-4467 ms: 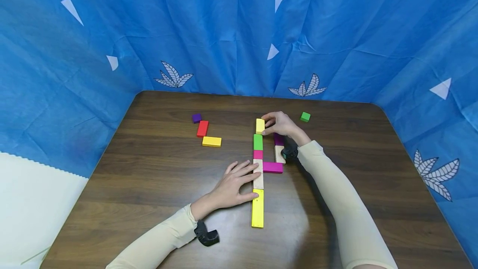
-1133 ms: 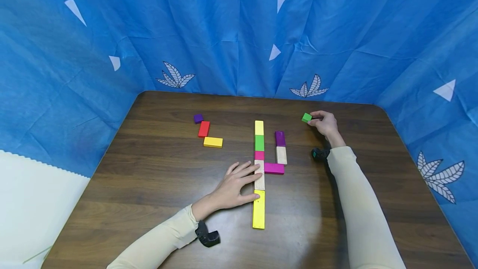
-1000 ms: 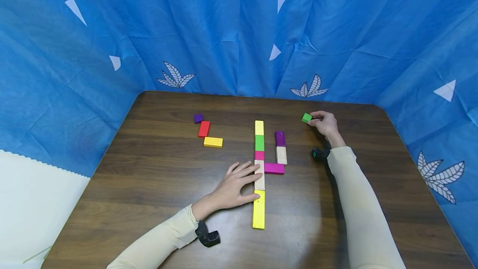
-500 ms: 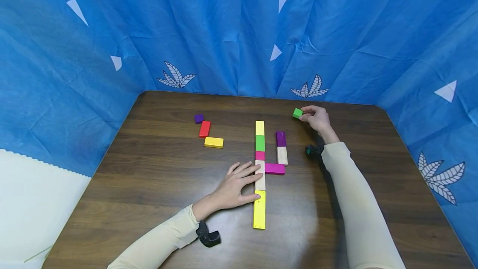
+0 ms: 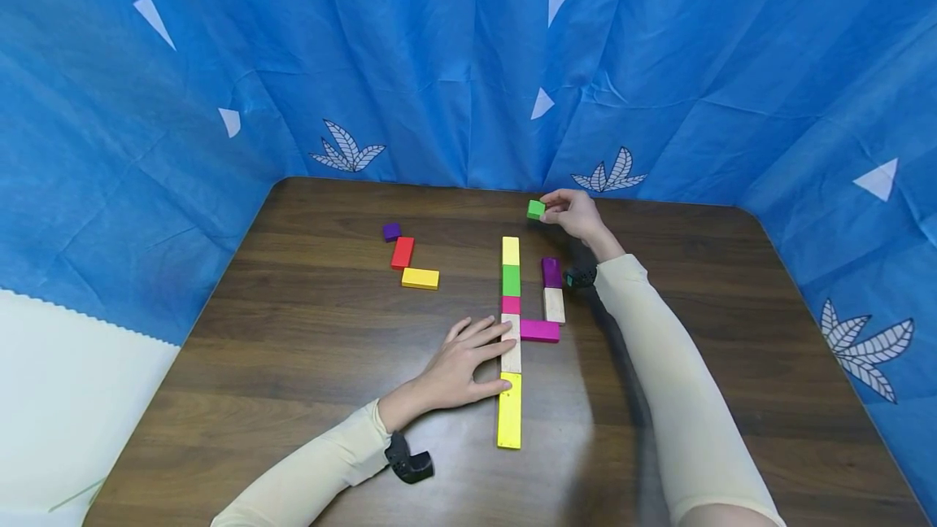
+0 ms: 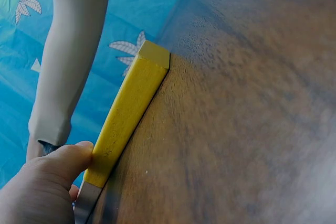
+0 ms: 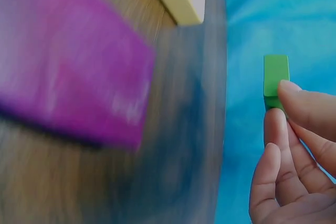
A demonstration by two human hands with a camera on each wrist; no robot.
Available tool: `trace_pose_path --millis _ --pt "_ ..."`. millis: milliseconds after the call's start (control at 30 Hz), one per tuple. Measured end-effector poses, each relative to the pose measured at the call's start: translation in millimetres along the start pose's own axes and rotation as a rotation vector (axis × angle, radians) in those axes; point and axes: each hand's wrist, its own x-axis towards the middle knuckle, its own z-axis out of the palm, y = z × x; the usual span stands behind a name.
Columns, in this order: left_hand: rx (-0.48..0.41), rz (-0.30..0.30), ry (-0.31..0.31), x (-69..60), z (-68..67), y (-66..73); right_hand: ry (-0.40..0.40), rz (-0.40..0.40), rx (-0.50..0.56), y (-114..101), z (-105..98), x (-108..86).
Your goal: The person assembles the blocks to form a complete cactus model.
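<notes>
Thumb and fingers of my right hand (image 5: 578, 214) pinch a small green block (image 5: 536, 209), held up beyond the far end of a block row. The right wrist view shows that green block (image 7: 276, 74) between thumb and fingertips. From far to near, the row has a pale yellow block (image 5: 510, 250), a green block (image 5: 510, 280), a pink block (image 5: 510, 305), a natural wood block (image 5: 511, 358) and a long yellow block (image 5: 509, 421). My left hand (image 5: 457, 368) rests with spread fingers on the wood block, its thumb touching the long yellow block (image 6: 126, 114).
Right of the row, a magenta block (image 5: 540, 332) touches the wood block; a whitish block (image 5: 554, 306) and a purple block (image 5: 551, 272) run away from it. At left lie a dark purple block (image 5: 391, 232), a red block (image 5: 402, 252) and an orange-yellow block (image 5: 420, 278). A blue curtain (image 5: 439, 63) surrounds the table.
My right hand let go of the pale yellow block at the row's far end, took the small green block at the right and carried it left. The left hand stayed in place.
</notes>
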Motion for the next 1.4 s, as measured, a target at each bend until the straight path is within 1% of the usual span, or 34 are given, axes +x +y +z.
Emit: trace_pose_path --millis 200,433,633,833,1033,1267,1400 --pt "-0.004 -0.006 -0.004 -0.4 -0.6 0.2 -0.068 -0.018 -0.002 -11 15 5.6" --pt "0.031 -0.009 -0.013 0.2 0.0 -0.3 -0.114 -0.006 -0.034 -8 26 8.1" --pt "0.029 -0.026 -0.037 0.2 0.0 -0.5 -0.147 -0.022 -0.046 -8 29 6.6" --pt "0.024 -0.026 -0.033 -0.1 0.4 -0.8 -0.185 -0.008 -0.077 -7 33 7.6" --pt "0.030 -0.017 -0.024 0.3 1.9 -1.5 -0.192 -0.001 -0.100 -7 35 6.9" --pt "0.006 -0.041 -0.047 0.2 1.8 -1.1 -0.215 0.001 -0.108 -7 37 7.0" --pt "0.003 -0.042 -0.046 0.5 1.6 -1.6 -0.221 -0.002 -0.116 -6 38 8.4"
